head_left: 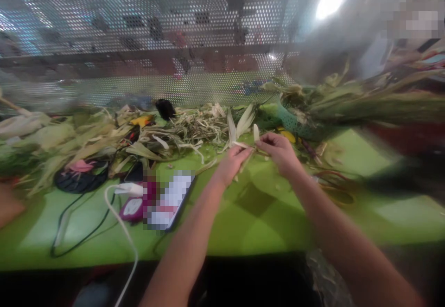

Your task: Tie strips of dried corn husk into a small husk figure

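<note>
No text or number is readable: the screen of the smartphone (172,200) is pixelated, and the white mark (133,206) on the magenta device (149,195) just left of it is illegible.

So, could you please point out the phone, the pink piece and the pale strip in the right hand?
Phone (173,201): head view, middle of its screen.
Pink piece (82,166): head view, its middle part.
Pale strip (256,132): head view, its end sticking up from the right hand (278,151).

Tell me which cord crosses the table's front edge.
The white cord: it runs down off the green table, whereas the black cord lies looped on top.
</note>
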`<state>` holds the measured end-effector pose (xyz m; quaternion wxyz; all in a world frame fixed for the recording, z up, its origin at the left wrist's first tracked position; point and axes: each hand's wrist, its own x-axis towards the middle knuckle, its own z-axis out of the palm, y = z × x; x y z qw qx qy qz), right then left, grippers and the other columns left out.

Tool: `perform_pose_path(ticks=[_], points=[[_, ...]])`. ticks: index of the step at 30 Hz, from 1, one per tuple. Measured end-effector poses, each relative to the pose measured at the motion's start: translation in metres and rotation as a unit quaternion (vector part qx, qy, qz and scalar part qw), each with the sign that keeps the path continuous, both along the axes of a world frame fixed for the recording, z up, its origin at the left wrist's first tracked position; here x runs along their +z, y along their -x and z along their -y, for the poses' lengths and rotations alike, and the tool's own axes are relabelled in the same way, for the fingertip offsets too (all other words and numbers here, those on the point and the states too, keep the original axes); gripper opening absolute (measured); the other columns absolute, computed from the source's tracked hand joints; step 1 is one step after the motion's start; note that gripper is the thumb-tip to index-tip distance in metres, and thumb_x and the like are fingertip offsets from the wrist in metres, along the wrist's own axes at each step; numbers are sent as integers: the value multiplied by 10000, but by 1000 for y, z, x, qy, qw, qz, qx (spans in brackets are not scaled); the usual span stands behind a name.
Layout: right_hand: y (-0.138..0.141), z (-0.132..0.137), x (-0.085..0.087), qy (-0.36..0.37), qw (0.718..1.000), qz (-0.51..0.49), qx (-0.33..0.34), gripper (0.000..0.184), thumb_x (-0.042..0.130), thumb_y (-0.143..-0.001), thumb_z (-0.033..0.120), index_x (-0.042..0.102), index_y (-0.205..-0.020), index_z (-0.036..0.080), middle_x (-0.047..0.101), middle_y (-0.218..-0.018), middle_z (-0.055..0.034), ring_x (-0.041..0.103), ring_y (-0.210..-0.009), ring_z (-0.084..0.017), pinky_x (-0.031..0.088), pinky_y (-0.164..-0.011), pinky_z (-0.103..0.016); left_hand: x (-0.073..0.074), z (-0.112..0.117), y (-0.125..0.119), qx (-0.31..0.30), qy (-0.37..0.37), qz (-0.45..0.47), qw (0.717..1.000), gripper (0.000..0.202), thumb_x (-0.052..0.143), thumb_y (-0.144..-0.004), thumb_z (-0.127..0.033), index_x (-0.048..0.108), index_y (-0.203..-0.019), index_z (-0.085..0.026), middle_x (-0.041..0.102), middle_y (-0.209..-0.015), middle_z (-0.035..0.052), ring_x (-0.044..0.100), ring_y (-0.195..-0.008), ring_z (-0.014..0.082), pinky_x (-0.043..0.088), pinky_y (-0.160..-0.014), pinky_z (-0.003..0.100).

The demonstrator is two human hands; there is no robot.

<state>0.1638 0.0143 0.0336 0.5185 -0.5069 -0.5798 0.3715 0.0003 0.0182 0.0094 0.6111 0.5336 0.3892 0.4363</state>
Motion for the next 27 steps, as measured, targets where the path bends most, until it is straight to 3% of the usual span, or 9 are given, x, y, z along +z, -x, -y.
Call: perform_pose_path(ticks=[6,9,12,17,20,23,27], points=[[-1,-5,-8,-18,999,-21,-30,297,711,-715,450,559,-668,199,468,-618,36,384,-566,-106,316,-543,-260,4,1,2,-33,-59,-19,997,291,704,-769,-447,623,-796,-168,559,-682,-25,490,-656,106,394,-672,234],[-7,-7,-8,-25,998,38,-42,310,713,-737,480,589,-715,197,503,-635,29,386,-557,-111,310,-529,-263,6,0,3,-20,-87,-61,994,281,678,-791,-443,643,-832,-167,597,-722,-3,524,-700,134,404,-704,254],[-11,-4,-3,-103,983,124,-87,281,731,-757,453,632,-819,197,594,-766,-2,428,-602,-122,348,-563,-269,7,-3,2,12,-136,-131,982,226,669,-796,-389,682,-848,-170,664,-811,35,565,-769,177,416,-752,286],[-4,5,3,-171,956,236,28,116,707,-813,317,699,-871,216,633,-864,-34,526,-716,-156,396,-641,-278,1,-5,-4,16,-181,-229,956,152,621,-805,-294,672,-731,-172,642,-710,37,537,-675,183,401,-677,298],[0,7,2,-176,947,267,27,14,685,-810,214,675,-813,204,635,-834,-36,549,-734,-165,407,-663,-281,-6,-4,-8,8,-175,-210,962,172,633,-802,-319,666,-726,-169,638,-689,35,548,-671,187,425,-673,300],[0,4,-3,-179,949,260,14,62,658,-804,163,634,-758,197,626,-793,-30,554,-740,-169,415,-676,-282,-9,-3,-10,-22,-173,-181,968,204,632,-817,-359,677,-794,-162,679,-765,37,580,-724,193,455,-695,300],[-2,-2,-11,-167,971,171,-11,56,657,-792,191,613,-757,197,609,-769,-11,540,-711,-155,418,-651,-272,-5,0,-9,-45,-163,-178,969,223,628,-822,-371,680,-819,-154,682,-780,19,578,-728,169,438,-688,278]])
